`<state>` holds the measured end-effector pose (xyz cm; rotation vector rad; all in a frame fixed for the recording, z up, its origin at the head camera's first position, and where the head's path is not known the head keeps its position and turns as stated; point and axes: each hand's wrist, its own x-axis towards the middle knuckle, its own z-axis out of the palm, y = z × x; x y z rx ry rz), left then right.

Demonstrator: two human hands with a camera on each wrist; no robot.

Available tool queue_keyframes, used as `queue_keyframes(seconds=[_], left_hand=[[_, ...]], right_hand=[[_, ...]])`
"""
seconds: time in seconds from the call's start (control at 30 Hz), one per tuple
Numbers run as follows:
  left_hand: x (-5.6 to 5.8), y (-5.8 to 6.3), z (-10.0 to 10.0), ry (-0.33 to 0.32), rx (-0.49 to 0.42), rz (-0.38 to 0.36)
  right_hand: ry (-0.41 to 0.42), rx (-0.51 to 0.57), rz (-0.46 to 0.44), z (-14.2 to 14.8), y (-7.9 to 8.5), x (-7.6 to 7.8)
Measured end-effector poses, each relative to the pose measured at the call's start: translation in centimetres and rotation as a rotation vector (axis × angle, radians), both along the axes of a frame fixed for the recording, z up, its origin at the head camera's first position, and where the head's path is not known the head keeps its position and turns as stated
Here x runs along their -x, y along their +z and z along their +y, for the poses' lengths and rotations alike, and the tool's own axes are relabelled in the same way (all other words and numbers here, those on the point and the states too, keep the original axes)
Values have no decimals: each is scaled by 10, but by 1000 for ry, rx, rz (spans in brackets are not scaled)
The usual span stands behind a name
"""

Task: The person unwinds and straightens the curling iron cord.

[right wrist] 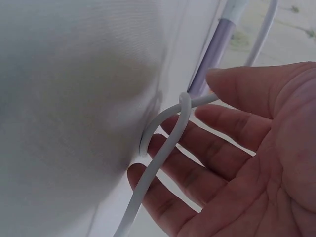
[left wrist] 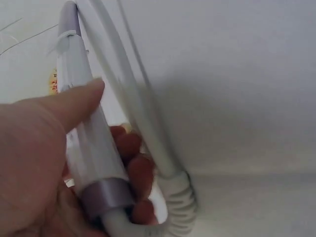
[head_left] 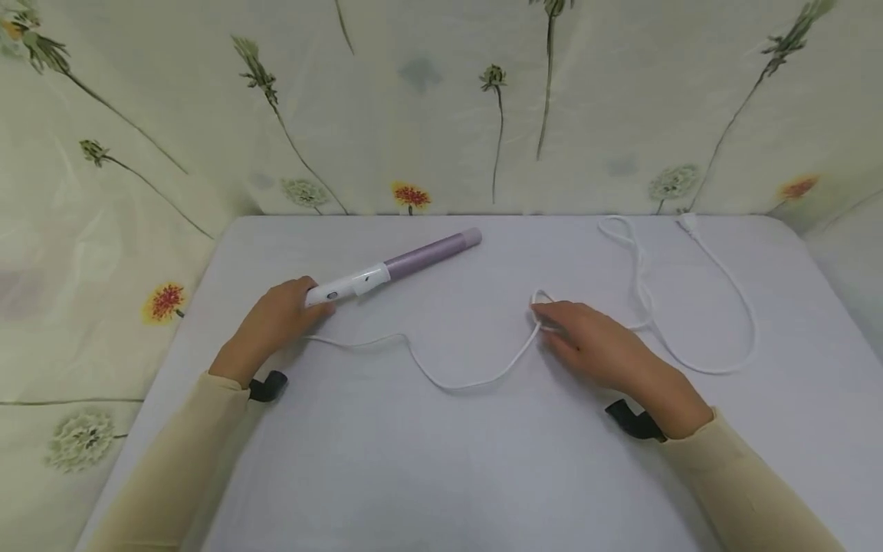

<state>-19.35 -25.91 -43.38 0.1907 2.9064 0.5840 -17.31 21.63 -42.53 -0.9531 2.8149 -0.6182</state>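
A curling wand with a white handle (head_left: 336,290) and a purple barrel (head_left: 431,254) lies slanted on the left of the table. My left hand (head_left: 279,310) grips the handle near its cord end; in the left wrist view, the thumb lies across the handle (left wrist: 91,143) and the fingers wrap beneath it. The wand's white cord (head_left: 451,387) runs right to a small loop by my right hand (head_left: 596,345). In the right wrist view, the cord (right wrist: 160,155) crosses over the spread, slightly bent fingers (right wrist: 207,148), with the thumb tip close to it and apart from the index fingertip.
Further right, the cord continues in a twisted length and a wide curve, ending in a white plug (head_left: 687,222) by the far edge of the white-covered table (head_left: 441,475). A flower-printed cloth (head_left: 428,100) hangs behind the table.
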Motion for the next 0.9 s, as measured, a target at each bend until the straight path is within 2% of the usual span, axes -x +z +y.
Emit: queue_keyframes(seconds=[0.17, 0.27, 0.5, 0.67, 0.8, 0.9], left_hand=[[13, 9, -4, 1, 93, 70], [16, 12, -5, 13, 149, 103], [11, 9, -10, 62, 192, 150], [8, 13, -15, 86, 195, 106], [-1, 13, -15, 120, 189, 98], [-12, 15, -11, 153, 193, 165]], right_hand=[[-8, 11, 37, -1, 2, -2], [-15, 32, 56, 0, 5, -3], [2, 101, 86, 5, 7, -4], [16, 145, 66, 3, 7, -3], [50, 143, 33, -14, 9, -1], [93, 128, 15, -31, 11, -1]])
